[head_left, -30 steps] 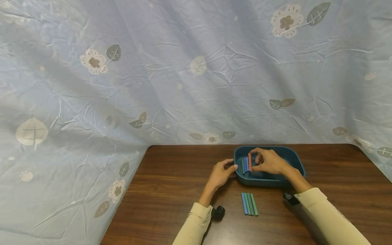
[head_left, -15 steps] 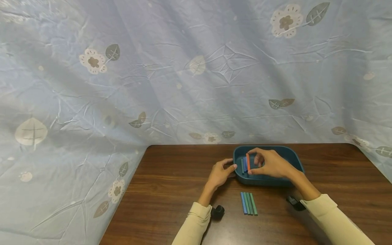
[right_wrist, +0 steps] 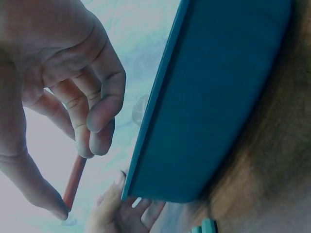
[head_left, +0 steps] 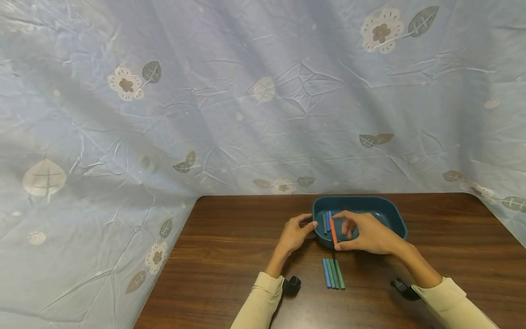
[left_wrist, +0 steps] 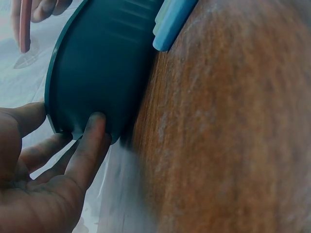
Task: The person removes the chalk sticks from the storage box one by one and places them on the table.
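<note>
My right hand (head_left: 371, 233) pinches a slim orange-red crayon-like stick (head_left: 334, 232) end to end between thumb and fingertips. It is held above the near wall of the dark teal plastic box (head_left: 361, 200); in the left wrist view the stick (left_wrist: 25, 26) shows higher than the rim. My left hand (head_left: 295, 234) holds the box's left end, thumb at the rim and fingers against the outer wall. Inside the box, green and blue sticks (head_left: 327, 222) lie side by side at the left. A row of one blue and several green sticks (head_left: 334, 274) lies on the table in front.
The brown wooden table (head_left: 230, 256) extends around the box, its far edge close behind it. A pale floral cloth (head_left: 246, 114) hangs behind and to the left. Black wrist devices (head_left: 292, 285) sit beneath both sleeves.
My right hand has lifted the orange-red stick from beside the sticks in the box and brought it toward me, over the near wall. My left hand has stayed in place.
</note>
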A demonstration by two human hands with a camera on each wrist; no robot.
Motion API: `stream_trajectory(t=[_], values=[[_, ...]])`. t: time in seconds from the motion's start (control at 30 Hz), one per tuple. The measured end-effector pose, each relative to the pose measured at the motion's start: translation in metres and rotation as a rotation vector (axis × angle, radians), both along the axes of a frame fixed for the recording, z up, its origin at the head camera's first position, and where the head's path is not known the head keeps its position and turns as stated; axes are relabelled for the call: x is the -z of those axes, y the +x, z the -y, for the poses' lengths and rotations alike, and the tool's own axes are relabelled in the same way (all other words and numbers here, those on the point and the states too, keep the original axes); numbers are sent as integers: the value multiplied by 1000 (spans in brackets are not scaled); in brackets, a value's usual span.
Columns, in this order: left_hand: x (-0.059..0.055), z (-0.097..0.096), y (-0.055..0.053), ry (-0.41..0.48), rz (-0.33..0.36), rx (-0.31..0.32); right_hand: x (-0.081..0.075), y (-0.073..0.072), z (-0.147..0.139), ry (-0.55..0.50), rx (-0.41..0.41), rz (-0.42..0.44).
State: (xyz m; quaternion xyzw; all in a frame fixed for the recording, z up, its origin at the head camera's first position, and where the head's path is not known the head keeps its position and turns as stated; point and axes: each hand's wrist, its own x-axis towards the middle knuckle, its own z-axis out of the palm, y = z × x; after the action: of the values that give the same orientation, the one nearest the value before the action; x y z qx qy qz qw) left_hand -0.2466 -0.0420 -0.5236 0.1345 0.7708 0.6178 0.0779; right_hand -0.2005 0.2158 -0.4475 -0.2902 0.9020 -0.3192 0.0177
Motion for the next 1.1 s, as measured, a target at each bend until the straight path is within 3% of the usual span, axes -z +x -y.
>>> stream_trajectory(t=[0.6, 1.1], values=[[0, -1, 1, -2, -21, -8, 27, 34, 0, -104, -60, 77], [2, 0, 2, -2, -12, 4, 48, 44, -6, -80, -80, 114]])
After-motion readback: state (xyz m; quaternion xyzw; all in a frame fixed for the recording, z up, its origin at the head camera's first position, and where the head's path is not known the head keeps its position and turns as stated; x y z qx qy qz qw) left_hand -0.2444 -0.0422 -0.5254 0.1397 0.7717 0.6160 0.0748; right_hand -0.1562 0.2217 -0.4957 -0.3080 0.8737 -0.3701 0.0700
